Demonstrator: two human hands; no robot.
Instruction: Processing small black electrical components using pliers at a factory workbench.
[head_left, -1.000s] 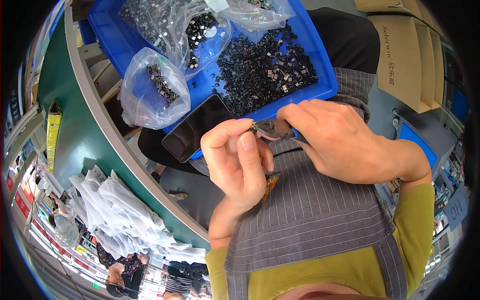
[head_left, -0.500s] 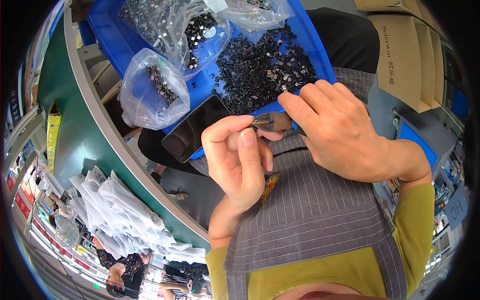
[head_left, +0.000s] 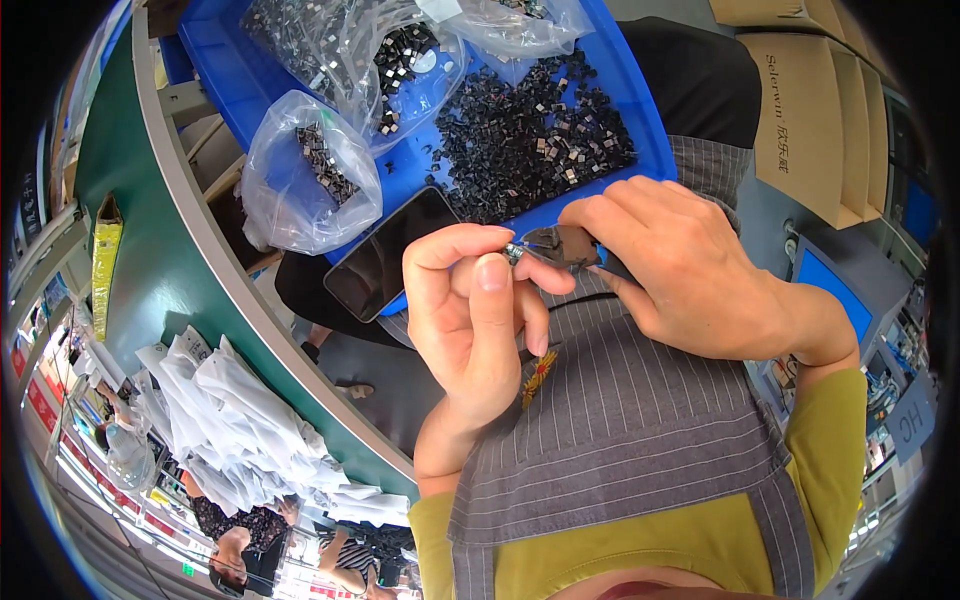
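Note:
Thumb and forefinger of my left hand (head_left: 465, 315) are pinched on a small metallic electronic part (head_left: 514, 254), its other fingers loosely curled. My right hand (head_left: 690, 270) is wrapped round a pair of pliers (head_left: 568, 246), whose dark head points left at the small part; whether the jaws touch it I cannot tell. Most of the handles are hidden in the palm. Beyond my hands, a blue tray (head_left: 208, 65) rests on my lap. It holds a heap of small black pieces (head_left: 530, 135), some with shiny metal faces.
Clear plastic bags of such pieces lie in the tray, one bag (head_left: 275, 190) at its left corner. A dark phone (head_left: 385, 255) leans by the near edge. On the left curves a green table (head_left: 150, 270) with white bags (head_left: 240, 420). Cardboard boxes (head_left: 805, 130) stand at right.
The pliers' head has shifted slightly right and turned, so the small part now shows at my left fingertips. My right hand has moved a little lower; my left stays nearly in place.

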